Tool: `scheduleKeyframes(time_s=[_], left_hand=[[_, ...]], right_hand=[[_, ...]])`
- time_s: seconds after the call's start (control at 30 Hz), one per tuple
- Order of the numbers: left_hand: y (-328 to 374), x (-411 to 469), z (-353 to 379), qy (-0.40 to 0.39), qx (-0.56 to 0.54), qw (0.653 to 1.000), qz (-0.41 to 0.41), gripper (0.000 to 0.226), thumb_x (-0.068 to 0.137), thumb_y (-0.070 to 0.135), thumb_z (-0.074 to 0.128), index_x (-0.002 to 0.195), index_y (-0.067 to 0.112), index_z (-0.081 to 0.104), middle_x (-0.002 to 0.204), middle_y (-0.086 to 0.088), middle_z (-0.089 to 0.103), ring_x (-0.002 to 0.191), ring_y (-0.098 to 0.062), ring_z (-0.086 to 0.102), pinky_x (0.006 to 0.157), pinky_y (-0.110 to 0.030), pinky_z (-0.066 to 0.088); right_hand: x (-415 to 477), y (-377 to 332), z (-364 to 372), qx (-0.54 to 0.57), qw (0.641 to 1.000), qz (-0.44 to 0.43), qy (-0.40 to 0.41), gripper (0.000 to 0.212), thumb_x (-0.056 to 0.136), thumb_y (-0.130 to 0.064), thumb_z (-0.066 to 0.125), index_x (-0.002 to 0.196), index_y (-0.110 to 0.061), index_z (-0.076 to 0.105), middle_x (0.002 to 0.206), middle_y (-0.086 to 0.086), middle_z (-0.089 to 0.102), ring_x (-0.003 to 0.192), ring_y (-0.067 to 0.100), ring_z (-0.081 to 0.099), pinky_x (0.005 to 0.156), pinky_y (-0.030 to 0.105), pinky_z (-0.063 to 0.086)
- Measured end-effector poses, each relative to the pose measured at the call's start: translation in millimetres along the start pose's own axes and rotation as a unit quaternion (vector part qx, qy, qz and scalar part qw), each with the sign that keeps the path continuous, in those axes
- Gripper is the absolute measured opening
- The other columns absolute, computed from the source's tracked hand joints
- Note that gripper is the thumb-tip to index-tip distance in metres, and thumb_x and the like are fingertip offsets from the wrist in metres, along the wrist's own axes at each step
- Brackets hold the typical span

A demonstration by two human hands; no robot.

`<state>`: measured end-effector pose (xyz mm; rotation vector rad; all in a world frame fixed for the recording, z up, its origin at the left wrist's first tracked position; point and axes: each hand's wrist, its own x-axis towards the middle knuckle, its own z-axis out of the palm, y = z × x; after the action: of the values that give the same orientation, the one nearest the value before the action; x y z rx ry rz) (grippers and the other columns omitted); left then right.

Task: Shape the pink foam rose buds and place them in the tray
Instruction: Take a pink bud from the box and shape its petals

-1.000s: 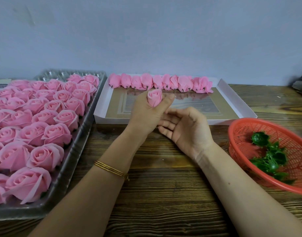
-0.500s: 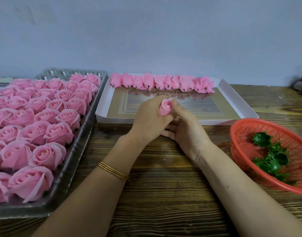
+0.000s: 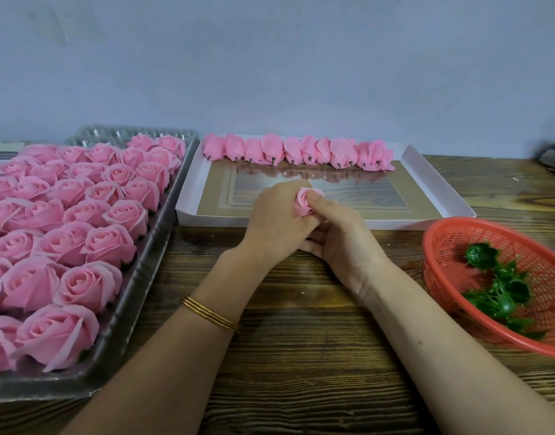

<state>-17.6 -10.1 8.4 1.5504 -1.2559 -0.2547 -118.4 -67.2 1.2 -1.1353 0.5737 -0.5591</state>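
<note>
Rose bud (image 3: 302, 204) half-hidden in left hand (image 3: 274, 226)

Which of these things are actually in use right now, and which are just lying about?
In the job: rose bud held by left hand and right hand; white tray; row of buds in it.
Lying about: red basket; green leaf pieces inside it; open roses on the left, probably stock.
</note>
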Motion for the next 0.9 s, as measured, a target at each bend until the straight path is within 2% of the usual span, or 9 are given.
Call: scheduleKeyframes(time_s=[0.23,0.3,0.4,0.47,0.53,0.63,0.73,0.83,0.9], left_hand=[[-4.3,0.5,3.1,0.011,0.036,0.999,0.004,0.045,0.086,0.015,0.067,0.053,0.026,0.039,0.051,0.008,0.040,0.054,-0.012,0.040,0.054,-0.032,0.033],[-5.0,0.6,3.6,0.010,0.037,0.999,0.006,0.044,0.087,0.019,0.067,0.053,0.025,0.039,0.051,0.008,0.041,0.054,-0.012,0.040,0.054,-0.032,0.033],[-3.7,0.7,3.9,0.017,0.020,1.000,0.007,0.043,0.088,0.028,0.067,0.054,0.026,0.040,0.050,0.009,0.042,0.053,-0.010,0.041,0.054,-0.030,0.034],[-3.7,1.5,4.3,0.028,-0.020,0.999,-0.006,0.041,0.090,0.026,0.067,0.055,0.025,0.045,0.051,0.010,0.046,0.053,-0.007,0.044,0.054,-0.030,0.036],[-3.0,2.8,3.8,0.048,-0.065,0.996,-0.027,0.038,0.090,0.025,0.067,0.057,0.027,0.049,0.050,0.014,0.051,0.051,0.000,0.047,0.053,-0.021,0.037],[-1.2,4.6,3.6,0.074,-0.111,0.990,-0.047,0.041,0.091,0.027,0.068,0.055,0.028,0.048,0.048,0.016,0.049,0.049,0.002,0.046,0.053,-0.014,0.037],[1.6,4.6,8.1,0.095,-0.170,0.977,-0.082,0.041,0.090,0.028,0.068,0.057,0.023,0.045,0.053,0.009,0.047,0.052,-0.008,0.047,0.053,-0.025,0.040],[6.1,3.6,16.1,0.114,-0.251,0.951,-0.138,0.033,0.089,0.024,0.071,0.065,0.017,0.049,0.059,-0.004,0.057,0.049,-0.014,0.061,0.048,-0.028,0.050],[9.2,3.6,19.9,0.117,-0.302,0.931,-0.169,0.029,0.088,0.021,0.072,0.068,0.015,0.052,0.060,-0.009,0.060,0.048,-0.019,0.064,0.047,-0.027,0.055]], right_hand=[[0.4,1.0,0.5,-0.004,1.000,-0.001,0.011,0.056,0.075,-0.036,0.075,0.114,0.003,0.063,0.099,0.013,0.072,0.094,0.024,0.068,0.092,0.041,0.054],[0.9,1.9,0.0,-0.007,1.000,-0.002,0.014,0.059,0.073,-0.039,0.072,0.113,0.004,0.064,0.100,0.013,0.072,0.096,0.025,0.068,0.092,0.041,0.054],[1.1,2.9,0.5,-0.008,1.000,-0.006,0.007,0.047,0.072,-0.044,0.067,0.104,-0.009,0.070,0.101,0.013,0.073,0.096,0.024,0.068,0.088,0.037,0.056],[1.7,3.5,1.4,0.005,1.000,-0.011,0.001,0.047,0.079,-0.050,0.061,0.105,-0.012,0.071,0.099,0.013,0.074,0.090,0.021,0.070,0.084,0.035,0.057],[3.6,4.7,2.1,0.041,0.999,-0.005,-0.003,0.046,0.092,-0.052,0.048,0.106,-0.013,0.069,0.088,0.009,0.073,0.079,0.018,0.069,0.077,0.033,0.058],[4.5,5.5,4.6,0.080,0.997,-0.012,0.018,0.035,0.100,-0.033,0.039,0.104,-0.009,0.063,0.077,0.007,0.068,0.070,0.018,0.065,0.074,0.033,0.054],[2.9,9.6,6.3,0.042,0.997,-0.056,0.033,0.020,0.093,-0.006,0.049,0.107,-0.001,0.063,0.082,0.009,0.070,0.074,0.018,0.067,0.076,0.035,0.054],[2.3,15.0,6.3,-0.007,0.994,-0.103,0.045,0.034,0.081,0.017,0.058,0.112,0.003,0.059,0.082,0.010,0.069,0.081,0.022,0.066,0.080,0.037,0.054],[2.8,16.2,5.7,-0.028,0.990,-0.132,0.050,0.039,0.076,0.021,0.064,0.110,0.002,0.058,0.077,0.003,0.071,0.075,0.014,0.067,0.074,0.026,0.056]])
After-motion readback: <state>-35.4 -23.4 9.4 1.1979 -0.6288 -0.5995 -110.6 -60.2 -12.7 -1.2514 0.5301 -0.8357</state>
